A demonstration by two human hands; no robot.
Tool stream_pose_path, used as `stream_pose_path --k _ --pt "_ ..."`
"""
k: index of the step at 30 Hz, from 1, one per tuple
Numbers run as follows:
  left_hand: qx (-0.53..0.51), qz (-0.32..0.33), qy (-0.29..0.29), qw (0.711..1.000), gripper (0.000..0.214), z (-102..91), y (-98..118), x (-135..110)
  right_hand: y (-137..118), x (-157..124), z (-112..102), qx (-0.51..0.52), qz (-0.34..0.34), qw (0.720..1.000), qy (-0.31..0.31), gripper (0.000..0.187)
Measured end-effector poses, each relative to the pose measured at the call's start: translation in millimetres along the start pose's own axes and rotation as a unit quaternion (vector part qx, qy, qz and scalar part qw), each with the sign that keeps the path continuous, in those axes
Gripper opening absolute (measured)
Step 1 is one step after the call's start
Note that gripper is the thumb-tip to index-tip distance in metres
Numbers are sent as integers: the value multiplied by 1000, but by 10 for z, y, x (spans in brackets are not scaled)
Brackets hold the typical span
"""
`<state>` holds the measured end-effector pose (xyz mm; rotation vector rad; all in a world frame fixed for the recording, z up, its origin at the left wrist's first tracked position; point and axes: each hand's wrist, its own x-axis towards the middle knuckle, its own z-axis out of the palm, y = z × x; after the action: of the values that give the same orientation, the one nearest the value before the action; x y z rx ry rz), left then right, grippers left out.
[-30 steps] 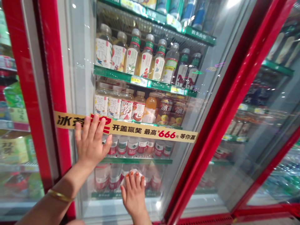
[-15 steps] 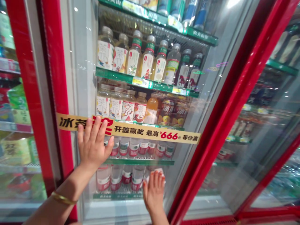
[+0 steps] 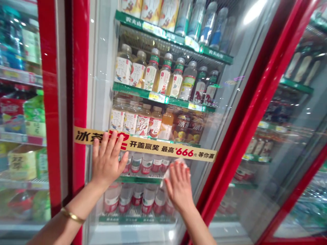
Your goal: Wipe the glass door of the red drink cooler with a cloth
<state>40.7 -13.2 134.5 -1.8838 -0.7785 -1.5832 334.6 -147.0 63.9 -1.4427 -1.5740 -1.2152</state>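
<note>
My left hand (image 3: 107, 163) lies open with its fingers spread on the glass door (image 3: 102, 61) of a drinks fridge, its fingertips over the yellow printed strip (image 3: 145, 147). Just below the strip's right half, my right hand (image 3: 181, 187) presses a white tissue (image 3: 166, 175) flat against the same glass. The tissue's edges show beside and above the fingers; the rest is hidden under the palm. Behind the glass stand rows of bottled drinks (image 3: 162, 80), none touched by either hand.
A red door frame (image 3: 242, 112) slants along the right, and another red frame (image 3: 80, 85) runs down the left. Neighbouring fridges hold cartons (image 3: 22, 161) on the left and more bottles on the right. Green-edged shelves (image 3: 140, 91) cross the inside.
My right hand has moved up the glass with the tissue, from the lower shelves to near the yellow strip. The left hand stays at the strip's left part. The view has shifted slightly.
</note>
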Motion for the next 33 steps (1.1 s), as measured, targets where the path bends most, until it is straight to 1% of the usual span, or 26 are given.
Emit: stream_pose_path --k 2,3,4,6,8,9,10,11,12,13,15,16,17,18,19,21,22,23,24,25,26,28,29,30,31,33 --pt "-7 -4 1 1000 91 23 2 0 313 188 -123 -38 140 989 42 74" --pt "-10 -6 4 1000 92 32 1 5 346 291 -129 -50 187 979 62 75" --pt "-13 -7 5 1000 92 36 -3 12 283 377 -94 -56 207 974 73 76" --pt "-17 -8 2 1000 91 21 -16 17 -66 462 50 -44 161 984 58 79" --pt "-21 -4 -8 1000 90 -26 -39 -25 -469 440 189 -9 42 999 17 80" --pt "-22 -2 -15 1000 90 -57 -56 -77 -590 405 227 5 -13 1000 -3 79" --pt "-21 -1 -23 1000 89 -87 -75 -153 -623 362 240 13 -46 999 -14 79" --pt "-20 -2 -31 999 89 -110 -96 -253 -565 320 229 11 -41 999 -15 79" --pt "-17 -3 -39 999 89 -122 -117 -370 -432 290 202 1 3 1000 -4 79" --pt "-13 -3 -42 999 89 -121 -135 -495 -257 280 167 -12 75 997 16 78" --pt "-4 -1 -31 1000 90 -78 -158 -728 54 333 105 -32 228 971 66 78" --pt "1 0 -21 1000 90 -46 -164 -818 117 383 95 -40 281 955 86 78" --pt "6 0 -11 1000 91 -13 -168 -886 96 430 106 -46 305 947 95 78" --pt "10 -1 -4 1000 91 15 -173 -930 -3 460 135 -51 292 950 93 78" --pt "11 -3 -3 1000 91 36 -178 -955 -155 465 176 -51 245 965 80 78" --pt "9 -13 -7 1000 89 55 -193 -965 -468 400 255 -37 103 993 43 76" --pt "8 -20 -9 1000 87 55 -199 -962 -556 343 270 -27 38 998 29 75" --pt "7 -26 -10 1000 86 53 -202 -959 -566 284 259 -19 -5 1000 23 74" --pt "7 -30 -10 999 85 51 -202 -958 -495 240 223 -18 -10 999 25 74" --pt "8 -30 -9 999 85 50 -199 -960 -358 225 169 -22 23 999 33 75" --pt "9 -27 -7 1000 86 51 -193 -963 -186 254 105 -27 84 995 48 76" --pt "12 -20 -3 1000 89 59 -178 -968 103 452 2 -26 229 970 81 76" --pt "13 -18 3 1000 89 64 -172 -967 150 599 -21 -22 283 954 94 76" --pt "15 -16 5 1000 89 67 -168 -964 107 752 -21 -19 305 947 101 76" --pt "16 -14 7 1000 89 68 -165 -959 -17 891 -1 -18 291 951 101 77" --pt "12 -15 12 1000 87 64 -162 -950 -397 1073 64 -16 184 980 79 81"
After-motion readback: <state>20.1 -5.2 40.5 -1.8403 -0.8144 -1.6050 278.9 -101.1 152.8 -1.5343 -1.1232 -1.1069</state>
